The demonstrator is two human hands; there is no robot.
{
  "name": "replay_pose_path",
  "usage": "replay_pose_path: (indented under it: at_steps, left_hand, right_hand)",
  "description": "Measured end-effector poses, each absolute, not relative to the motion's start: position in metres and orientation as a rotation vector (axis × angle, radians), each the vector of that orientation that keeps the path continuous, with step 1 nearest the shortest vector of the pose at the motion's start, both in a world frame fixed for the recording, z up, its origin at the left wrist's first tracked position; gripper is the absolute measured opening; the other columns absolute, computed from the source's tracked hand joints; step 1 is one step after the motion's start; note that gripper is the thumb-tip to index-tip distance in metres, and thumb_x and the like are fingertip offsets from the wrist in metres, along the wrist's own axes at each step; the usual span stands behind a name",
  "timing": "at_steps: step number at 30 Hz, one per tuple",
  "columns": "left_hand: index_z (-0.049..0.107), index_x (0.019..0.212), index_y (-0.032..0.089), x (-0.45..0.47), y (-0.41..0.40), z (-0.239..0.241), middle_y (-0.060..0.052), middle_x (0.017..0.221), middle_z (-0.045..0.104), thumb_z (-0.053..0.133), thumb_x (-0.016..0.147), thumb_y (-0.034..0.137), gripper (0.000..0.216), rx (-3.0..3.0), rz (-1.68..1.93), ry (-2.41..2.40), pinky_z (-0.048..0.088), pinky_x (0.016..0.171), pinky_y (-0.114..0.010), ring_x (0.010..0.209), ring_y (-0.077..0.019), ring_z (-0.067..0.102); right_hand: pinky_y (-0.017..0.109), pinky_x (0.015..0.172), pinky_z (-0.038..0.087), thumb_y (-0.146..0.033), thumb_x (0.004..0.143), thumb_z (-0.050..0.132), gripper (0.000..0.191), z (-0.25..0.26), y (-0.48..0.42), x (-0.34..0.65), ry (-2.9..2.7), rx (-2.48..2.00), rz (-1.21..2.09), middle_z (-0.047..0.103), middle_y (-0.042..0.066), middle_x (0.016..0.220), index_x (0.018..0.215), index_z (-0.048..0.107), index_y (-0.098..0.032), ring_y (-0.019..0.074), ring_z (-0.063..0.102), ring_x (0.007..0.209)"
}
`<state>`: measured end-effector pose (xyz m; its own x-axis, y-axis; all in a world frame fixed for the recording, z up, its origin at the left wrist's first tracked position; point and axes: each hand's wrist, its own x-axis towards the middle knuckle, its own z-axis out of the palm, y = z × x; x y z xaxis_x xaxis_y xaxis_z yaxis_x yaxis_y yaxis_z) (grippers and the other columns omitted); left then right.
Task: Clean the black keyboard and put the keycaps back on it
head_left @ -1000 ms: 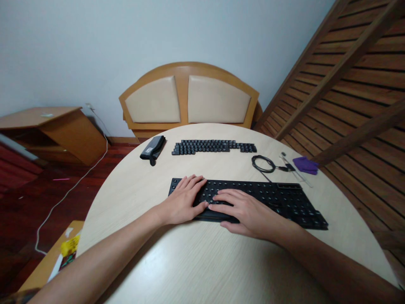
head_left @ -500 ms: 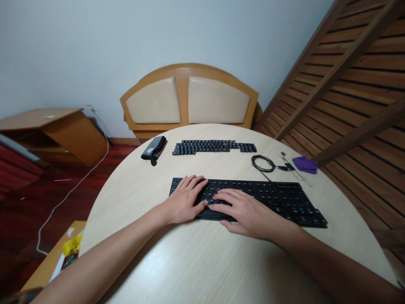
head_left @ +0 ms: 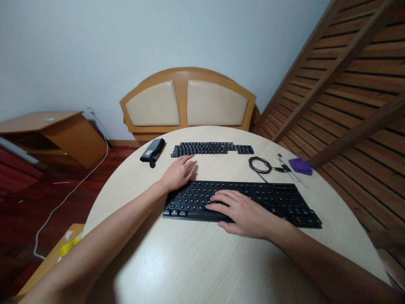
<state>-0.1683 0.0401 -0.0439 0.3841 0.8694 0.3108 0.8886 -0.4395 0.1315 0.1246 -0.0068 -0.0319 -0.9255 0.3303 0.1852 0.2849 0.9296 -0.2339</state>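
A black keyboard base (head_left: 272, 202) with bare key sockets lies across the round pale table (head_left: 202, 261). My right hand (head_left: 240, 211) rests flat on its middle, fingers stretched out to the left. My left hand (head_left: 179, 172) is beyond the keyboard's far left corner, fingers extended and apart, holding nothing, close to a row of loose black keycaps (head_left: 211, 148) laid out at the far side of the table.
A folded dark grey pouch (head_left: 152, 150) lies left of the keycaps. A coiled black cable (head_left: 260, 164), a thin tool (head_left: 291, 171) and a purple cloth (head_left: 300, 165) sit at the right. A wooden chair back (head_left: 186, 103) stands behind the table; slatted wood panels lean at right.
My left hand has lifted off the keyboard's left end and moved forward toward the row of keycaps. The right hand has stayed on the keyboard.
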Motion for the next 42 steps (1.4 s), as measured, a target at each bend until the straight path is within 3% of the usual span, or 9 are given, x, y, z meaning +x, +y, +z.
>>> replay_pose_path:
  at_steps: [4, 7, 14, 22, 30, 35, 39, 42]
  left_hand:
    - [0.054, 0.140, 0.011, -0.183, 0.075, -0.057, -0.016, 0.158, 0.042, 0.043, 0.099, 0.035, 0.049, -2.541, -0.401, -1.640, 0.030, 0.122, -0.051, 0.150, -0.0324, 0.032]
    - [0.051, 0.143, 0.009, -0.187, 0.090, -0.065, -0.017, 0.157, 0.043, 0.043, 0.097, 0.033, 0.052, -2.505, -0.358, -1.654, 0.028, 0.123, -0.050, 0.151, -0.0321, 0.031]
    - [0.051, 0.139, 0.008, -0.183, 0.095, -0.069, -0.019, 0.148, 0.053, 0.046, 0.096, 0.030, 0.048, -2.526, -0.376, -1.624, 0.029, 0.121, -0.050, 0.145, -0.0318, 0.040]
    - [0.059, 0.130, 0.012, -0.179, 0.090, -0.057, -0.016, 0.129, 0.064, 0.052, 0.089, 0.012, 0.042, -2.567, -0.445, -1.633, 0.050, 0.104, -0.040, 0.117, -0.0278, 0.064]
    - [0.071, 0.100, 0.018, -0.181, 0.077, -0.050, -0.009, 0.106, 0.071, 0.053, 0.089, 0.011, 0.022, -2.641, -0.521, -1.652, 0.056, 0.086, -0.032, 0.093, -0.0228, 0.071]
    - [0.066, 0.108, 0.019, -0.181, 0.038, -0.038, -0.008, 0.111, 0.070, 0.051, 0.096, 0.016, 0.020, -2.643, -0.640, -1.647, 0.055, 0.089, -0.035, 0.100, -0.0221, 0.068]
    - [0.063, 0.109, 0.020, -0.173, -0.002, -0.034, -0.007, 0.111, 0.068, 0.050, 0.099, 0.020, 0.017, -2.707, -1.066, -1.691, 0.057, 0.083, -0.033, 0.095, -0.0186, 0.067]
    - [0.063, 0.109, 0.020, -0.163, -0.023, -0.032, -0.006, 0.109, 0.068, 0.051, 0.098, 0.018, 0.017, -2.846, -1.066, -1.671, 0.054, 0.091, -0.036, 0.100, -0.0192, 0.066]
  right_hand:
    - [0.048, 0.110, 0.043, -0.027, 0.090, 0.066, 0.047, -0.030, -0.007, 0.124, -2.876, -0.472, 0.310, 0.062, 0.012, 0.135, 0.136, 0.060, -0.020, 0.0287, 0.051, 0.129]
    - [0.048, 0.110, 0.044, -0.028, 0.090, 0.066, 0.047, -0.029, -0.007, 0.125, -2.883, -0.472, 0.309, 0.062, 0.012, 0.135, 0.136, 0.060, -0.020, 0.0288, 0.052, 0.128]
    - [0.047, 0.110, 0.043, -0.028, 0.091, 0.066, 0.049, -0.031, -0.007, 0.125, -2.866, -0.457, 0.316, 0.062, 0.012, 0.134, 0.139, 0.058, -0.020, 0.0281, 0.051, 0.128]
    - [0.046, 0.110, 0.043, -0.028, 0.091, 0.066, 0.051, -0.031, -0.007, 0.126, -2.859, -0.454, 0.325, 0.063, 0.013, 0.134, 0.140, 0.057, -0.019, 0.0275, 0.051, 0.128]
    - [0.047, 0.109, 0.043, -0.028, 0.091, 0.066, 0.052, -0.031, -0.007, 0.126, -2.864, -0.463, 0.324, 0.062, 0.013, 0.134, 0.141, 0.056, -0.019, 0.0281, 0.051, 0.128]
    - [0.048, 0.110, 0.043, -0.028, 0.091, 0.066, 0.052, -0.033, -0.007, 0.126, -2.859, -0.471, 0.325, 0.061, 0.013, 0.136, 0.141, 0.055, -0.020, 0.0284, 0.050, 0.130]
    - [0.048, 0.111, 0.043, -0.028, 0.091, 0.065, 0.052, -0.034, -0.007, 0.126, -2.849, -0.479, 0.341, 0.060, 0.012, 0.136, 0.141, 0.055, -0.021, 0.0279, 0.051, 0.130]
    - [0.049, 0.110, 0.044, -0.027, 0.091, 0.065, 0.050, -0.034, -0.008, 0.127, -2.848, -0.496, 0.337, 0.061, 0.013, 0.136, 0.140, 0.056, -0.021, 0.0284, 0.052, 0.129]
